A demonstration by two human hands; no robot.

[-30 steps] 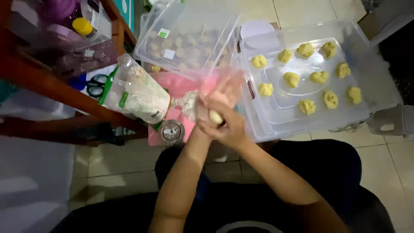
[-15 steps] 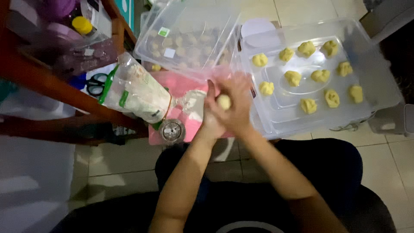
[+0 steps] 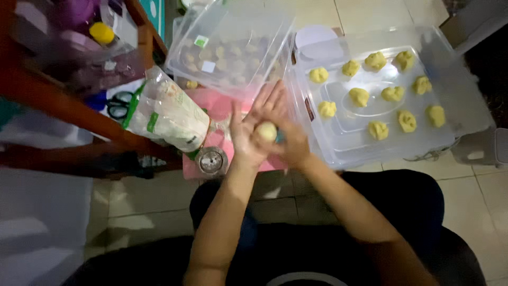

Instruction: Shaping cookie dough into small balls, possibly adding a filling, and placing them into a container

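Nearest to you are your own lap in dark clothes and your two bare arms reaching out over the tiled floor (image 3: 132,212). Your left hand (image 3: 254,130) is flat and open, palm up, fingers spread and pointing far. A small yellow dough ball (image 3: 267,131) sits on that palm. Your right hand (image 3: 292,145) lies against the ball from the right side, and its fingers press on the ball without closing around it.

Just left of your hands, a little round metal cup (image 3: 211,160) sits at the near edge of a pink mat (image 3: 225,108). A clear bag of white flour (image 3: 169,114) lies tilted on the mat's left side, up against a red-brown wooden shelf (image 3: 69,108). Black scissors (image 3: 117,104) lie behind that shelf bar.

To the right, a big clear plastic lid (image 3: 338,151) holds eleven yellow dough lumps (image 3: 379,130), set apart from each other. Its near left corner is close to your right hand. There is bare room in the middle of the lid.

Farther off, a clear plastic box (image 3: 233,45) stands tilted, with blurry lumps inside. A bottle with a yellow cap (image 3: 101,33) stands far left on the shelf.
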